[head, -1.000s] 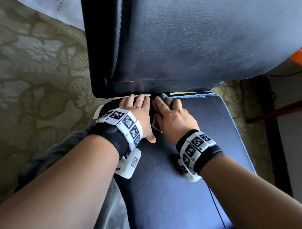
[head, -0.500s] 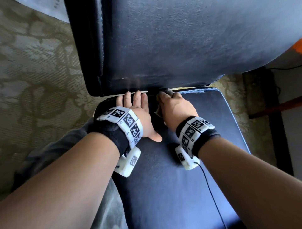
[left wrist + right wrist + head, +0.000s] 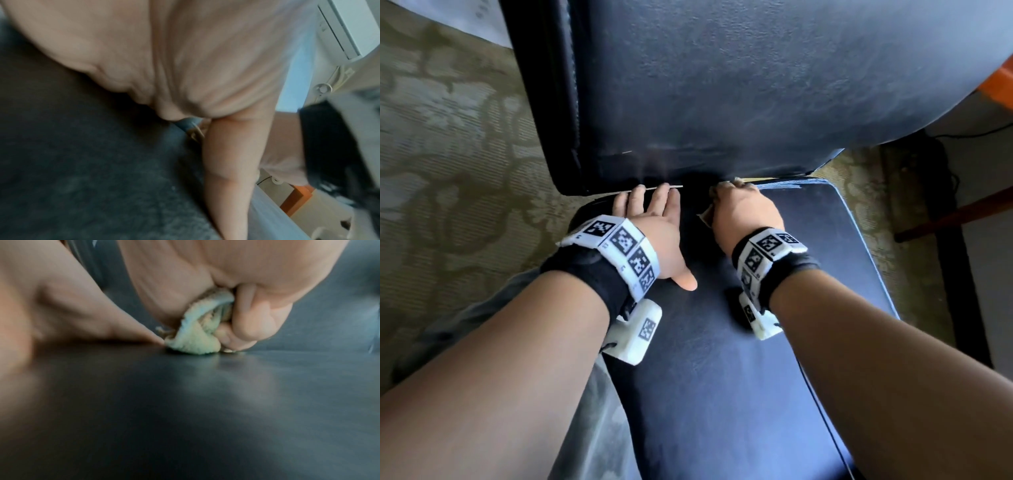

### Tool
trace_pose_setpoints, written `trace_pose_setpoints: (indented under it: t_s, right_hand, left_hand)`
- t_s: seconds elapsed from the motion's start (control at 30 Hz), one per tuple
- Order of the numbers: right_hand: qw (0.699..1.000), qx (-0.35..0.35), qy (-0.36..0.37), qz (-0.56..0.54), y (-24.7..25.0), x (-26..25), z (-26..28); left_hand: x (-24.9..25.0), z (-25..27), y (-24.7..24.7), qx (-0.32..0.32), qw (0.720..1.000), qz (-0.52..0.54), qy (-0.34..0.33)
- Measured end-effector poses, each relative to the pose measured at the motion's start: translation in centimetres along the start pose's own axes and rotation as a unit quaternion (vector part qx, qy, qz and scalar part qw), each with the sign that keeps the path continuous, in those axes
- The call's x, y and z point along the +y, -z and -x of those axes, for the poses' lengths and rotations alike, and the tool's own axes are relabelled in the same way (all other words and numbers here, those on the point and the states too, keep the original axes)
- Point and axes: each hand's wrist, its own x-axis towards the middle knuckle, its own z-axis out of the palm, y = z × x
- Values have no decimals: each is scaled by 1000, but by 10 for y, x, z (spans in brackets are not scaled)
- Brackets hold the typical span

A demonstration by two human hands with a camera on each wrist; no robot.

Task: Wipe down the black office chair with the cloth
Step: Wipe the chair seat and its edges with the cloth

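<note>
— Where is the cloth [image 3: 195, 339]?
— Bunched in the right hand [image 3: 743, 212], fingers curled round it, pressed onto the black office chair [image 3: 722, 359] seat beside the backrest.
— The left hand [image 3: 654, 233]?
— Flat on the seat, fingers straight, thumb out.

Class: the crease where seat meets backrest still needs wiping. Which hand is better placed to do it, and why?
Right hand: it grips the cloth at the crease. The left hand lies flat on the seat, holding nothing.
</note>
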Motion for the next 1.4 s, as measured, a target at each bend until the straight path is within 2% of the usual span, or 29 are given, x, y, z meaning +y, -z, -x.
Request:
trace_pose_setpoints:
  t_s: [0.07,0.1,0.2,0.3,0.43,0.57,0.67,0.73,0.8,0.87,0.93,1.03,1.1,1.2,1.27,1.3,1.4]
  right_hand:
    - [999,-8,53,-7,-6,-11,2]
    - [998,-14,56,-12,-8,-11,3]
    - [999,-11,31,-18,0,-7,5]
    - [999,-7,11,-31,3,-11,8]
    - [999,-14,40,-21,-12,-34,12]
    - [997,-16,76,-24,-9,-32,13]
    - [1000,12,11,-21,1,-1,-1]
    - [999,10,-27,-20,0,1,-5]
    - [1000,-1,-2,-16,-6,-19,-2]
    - [998,-7,63,2,-12,-36,3]
    - [996,-9,89,4,-9,-31,3]
    - [1000,19,16,-6,4,5,-10]
    - [999,30,-17,0,7,5,-12]
    - [997,2,79,13,-7,-26,-3]
    - [993,-11,117,26,-9,-29,6]
    - [994,-2,107,37,-4,-21,5]
    - [1000,26,5,12,9,13,-9]
  left_hand:
    - [3,-2,-1,7,1000,8,1]
    - [3,-1,-1,16,1000,15,-3]
    - [-10,7,2,51,997,51,-16]
    - [-27,14,1,63,992,101,31]
    - [-24,13,-7,73,993,72,60]
    - [-23,6,-9,73,994,63,44]
    - [-24,5,-13,79,996,38,34]
    - [-21,3,-14,77,996,29,39]
    - [-20,2,-14,82,995,33,43]
    - [-21,2,-14,88,994,41,41]
    - [-21,3,-12,78,995,37,38]
    - [-21,2,-8,64,997,18,35]
    - [-21,1,-9,71,997,14,35]
    - [-21,-1,-12,86,995,30,33]
    - [-21,-1,-11,86,995,36,34]
    - [-22,-1,-10,81,996,33,33]
    - [-23,-2,-8,73,997,26,27]
